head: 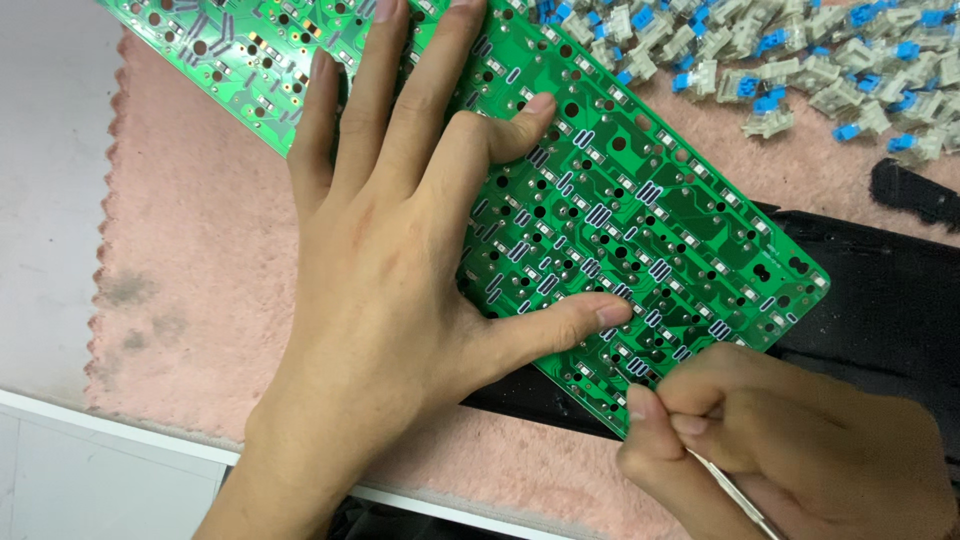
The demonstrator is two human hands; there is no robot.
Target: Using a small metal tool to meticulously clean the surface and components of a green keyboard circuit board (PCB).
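The left hand (390, 250) is lying flat and open across the green circuit board (620, 200), fingers spread, seemingly pressing it down so it stays put on the pink mat (190, 260) covering the bench. The right hand (790, 440) is pinching its grip closed on a thin metal tool (735, 495) at the board's near edge, while blue-stemmed key switches (800, 70) are lying heaped beyond.

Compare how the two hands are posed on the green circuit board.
The left hand lies flat and spread on the green circuit board, fingers splayed; the right hand is curled into a pinch at the board's near edge. The left hand holds nothing; the right hand grips a thin metal tool. Both are bare and touch the board.
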